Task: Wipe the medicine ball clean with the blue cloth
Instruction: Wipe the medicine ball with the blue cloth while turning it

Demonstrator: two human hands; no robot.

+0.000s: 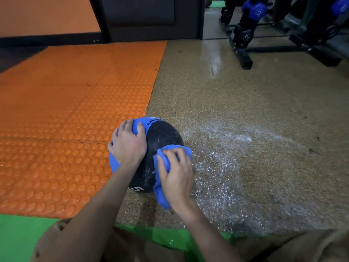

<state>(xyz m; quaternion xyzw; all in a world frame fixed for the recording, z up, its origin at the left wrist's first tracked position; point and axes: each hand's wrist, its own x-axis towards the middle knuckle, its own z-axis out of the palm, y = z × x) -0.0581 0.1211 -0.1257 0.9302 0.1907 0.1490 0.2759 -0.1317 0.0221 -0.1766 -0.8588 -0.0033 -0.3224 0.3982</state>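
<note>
A black and blue medicine ball (162, 137) with a white 5 on it sits on the speckled floor at the edge of the orange mat. My left hand (128, 144) lies spread over the ball's upper left side, fingers on its blue panel. My right hand (175, 173) grips the bunched blue cloth (160, 191) and holds it against the ball's right side. The cloth hangs down below my palm. Part of the ball is hidden under both hands.
A studded orange mat (66, 120) covers the floor to the left. Water droplets (226, 167) wet the speckled floor to the right of the ball. A black dumbbell rack (245, 48) stands at the back right. A green mat (18, 237) lies by my knees.
</note>
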